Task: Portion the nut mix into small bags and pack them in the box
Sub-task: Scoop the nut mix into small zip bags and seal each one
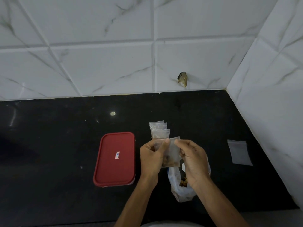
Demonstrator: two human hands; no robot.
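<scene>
Above the black countertop [65, 145], left hand [151, 158] and right hand [194, 161] pinch a filled zip bag [171, 154] at its mouth (sealing, I judge), red-lidded box [114, 158] beside them awaiting opening.

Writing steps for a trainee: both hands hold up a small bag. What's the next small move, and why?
Probably slide the pinch along the top of the small bag to seal it: the left hand and right hand both pinch its top edge, nuts already sit at its bottom, and filled bags lie stacked behind it.
</scene>
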